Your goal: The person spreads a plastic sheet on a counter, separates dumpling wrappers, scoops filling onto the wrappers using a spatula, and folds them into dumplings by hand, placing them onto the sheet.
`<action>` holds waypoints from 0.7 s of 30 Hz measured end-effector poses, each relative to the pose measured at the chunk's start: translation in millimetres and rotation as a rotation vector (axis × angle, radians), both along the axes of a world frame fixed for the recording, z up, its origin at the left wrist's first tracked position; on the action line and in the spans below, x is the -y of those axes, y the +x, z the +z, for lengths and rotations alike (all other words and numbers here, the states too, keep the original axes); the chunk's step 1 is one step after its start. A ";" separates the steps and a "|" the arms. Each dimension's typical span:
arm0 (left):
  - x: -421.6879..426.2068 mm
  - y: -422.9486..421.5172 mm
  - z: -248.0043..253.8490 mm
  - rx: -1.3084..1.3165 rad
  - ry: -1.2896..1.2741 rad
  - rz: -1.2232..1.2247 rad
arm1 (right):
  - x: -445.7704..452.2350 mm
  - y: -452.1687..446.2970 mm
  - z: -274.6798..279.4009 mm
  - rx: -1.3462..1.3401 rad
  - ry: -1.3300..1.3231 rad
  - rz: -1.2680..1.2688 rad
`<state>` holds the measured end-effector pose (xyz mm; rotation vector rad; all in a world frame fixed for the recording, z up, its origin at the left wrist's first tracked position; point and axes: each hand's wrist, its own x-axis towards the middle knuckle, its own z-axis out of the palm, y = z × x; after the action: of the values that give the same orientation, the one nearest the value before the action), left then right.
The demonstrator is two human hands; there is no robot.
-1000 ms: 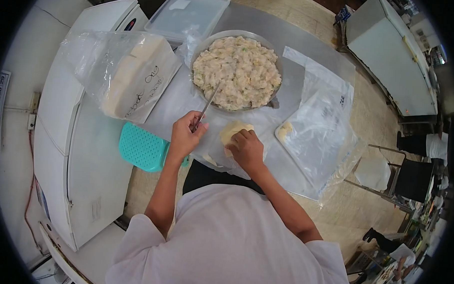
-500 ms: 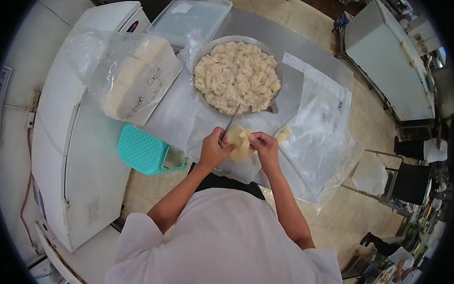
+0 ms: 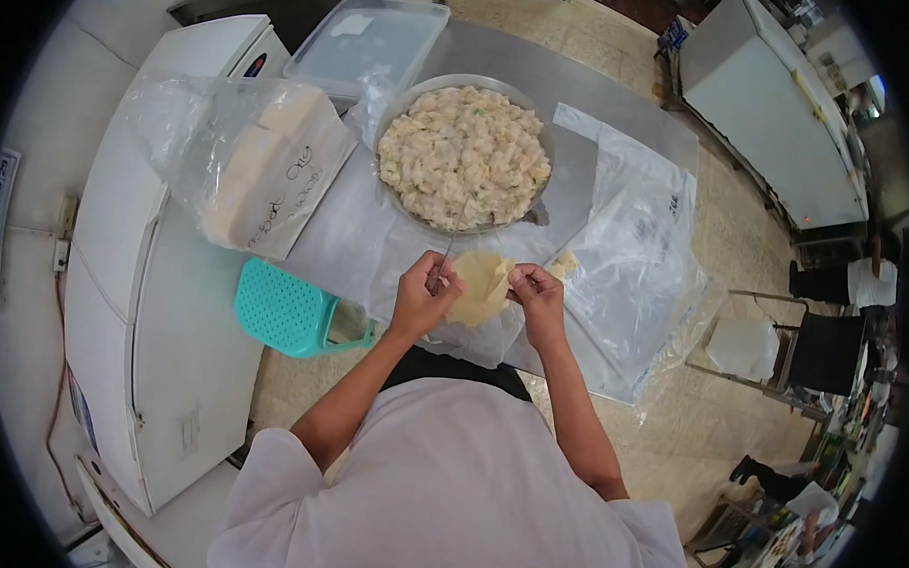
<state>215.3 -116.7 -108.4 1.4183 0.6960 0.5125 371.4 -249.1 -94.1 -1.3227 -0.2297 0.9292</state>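
Listing at counter (image 3: 572, 83) near edge: my left grip (image 3: 422, 295), closed round a thin utensil (image 3: 453, 239); my right grip (image 3: 540, 299), pinching a yellow sheet (image 3: 477, 290) by its side

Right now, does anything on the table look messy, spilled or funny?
No spill stands out. The crumpled, clear plastic sheeting looks a bit untidy, because its loose edge sticks out past the right side of the grey metal table, over the tan floor.

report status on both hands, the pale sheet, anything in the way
Left hand gripping thin utensil. Right hand pinching pale sheet at its edge. Bowl of chunky mixture just beyond; nothing visibly blocking either hand.
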 end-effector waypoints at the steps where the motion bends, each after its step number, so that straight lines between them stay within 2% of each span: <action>1: 2.9 2.8 7.4 -0.001 -0.001 -0.003 | 1.0 -0.4 -0.3 -0.001 -0.001 -0.003; 3: 11.6 13.6 31.1 0.108 -0.142 -0.007 | 1.1 -1.6 -1.3 0.147 -0.053 0.137; 7: 11.7 23.0 33.6 0.054 -0.095 0.036 | -0.8 -5.6 -2.3 0.204 -0.056 0.219; 9: 7.1 17.1 25.5 0.033 -0.017 0.134 | 1.1 -3.3 -2.7 0.018 0.056 0.060; 10: 4.5 11.8 18.1 0.033 -0.015 0.132 | 2.0 0.1 -3.5 0.017 0.057 0.059; 12: 0.2 -1.8 -0.5 -0.098 0.139 0.129 | 7.8 12.5 -7.5 -0.230 0.230 -0.029; 13: 0.2 -7.1 -7.4 -0.150 0.150 0.130 | 13.5 21.1 -11.2 -0.255 0.241 -0.008; 14: 2.4 -10.5 -4.5 -0.149 0.151 0.128 | 17.6 26.9 -3.5 -0.254 0.242 -0.010; 16: 5.0 -17.1 3.3 -0.307 0.290 0.094 | 26.6 38.2 10.9 -0.356 0.428 -0.029; 18: 1.2 -19.6 9.2 -0.304 0.337 0.060 | 40.1 51.1 15.0 -0.398 0.489 -0.055; 20: -3.5 -22.0 21.3 -0.301 0.382 0.025 | 48.1 59.5 38.1 -0.614 0.630 -0.152; 21: -9.6 -23.6 30.5 -0.289 0.454 0.011 | 53.6 62.0 39.3 -0.668 0.737 -0.098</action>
<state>191.7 -107.1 -77.8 1.9410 0.8528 0.4977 433.4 -302.8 -54.8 -0.3105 0.0225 1.0168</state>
